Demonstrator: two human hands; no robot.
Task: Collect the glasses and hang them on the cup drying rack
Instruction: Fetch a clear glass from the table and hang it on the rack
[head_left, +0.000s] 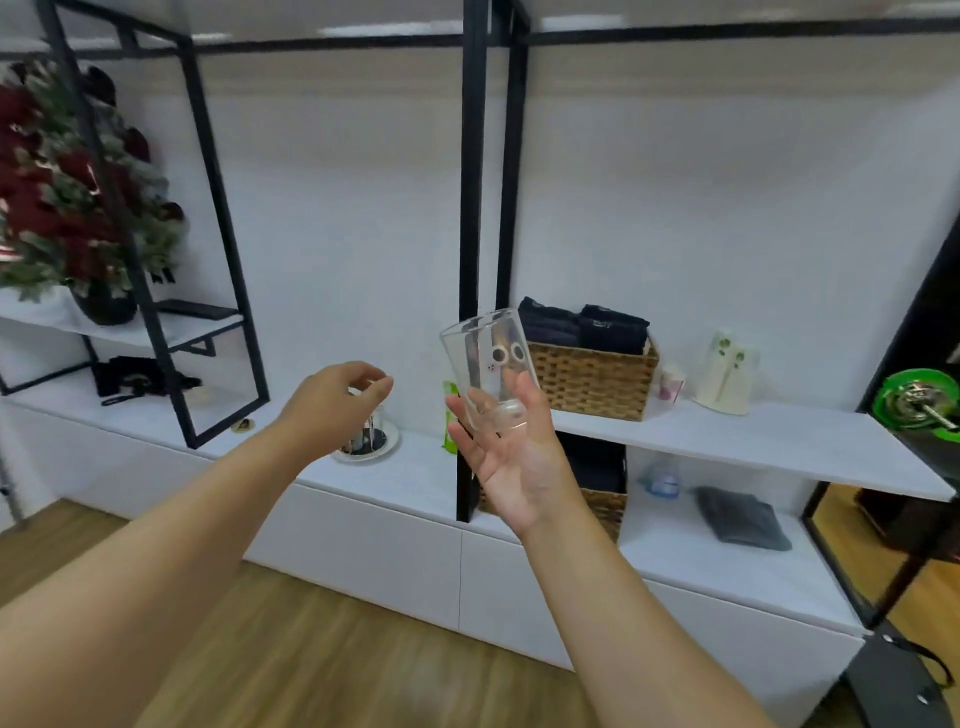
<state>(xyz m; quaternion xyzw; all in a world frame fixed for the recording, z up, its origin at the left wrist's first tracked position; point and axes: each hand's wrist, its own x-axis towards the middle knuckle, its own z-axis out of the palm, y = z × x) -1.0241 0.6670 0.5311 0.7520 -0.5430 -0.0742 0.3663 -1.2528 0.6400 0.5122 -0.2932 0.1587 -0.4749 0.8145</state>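
Observation:
My right hand (511, 462) holds a clear glass (488, 364) with two small ring marks on its side, mouth up and tilted a little left, its base resting against my fingers. My left hand (337, 400) is stretched forward with fingers curled and nothing in them, hovering just above the cup drying rack (371, 441), a round white tray with upright pegs on the white counter (421, 467). The hand hides most of the rack, so I cannot tell whether glasses hang on it.
A black metal post (471, 260) rises between rack and glass. A wicker basket (592, 379) of dark cloth, a small cup (671, 383) and a white jug (727, 374) stand on the right shelf. A flower arrangement (67, 197) sits at far left. A green packet (449, 415) leans by the post.

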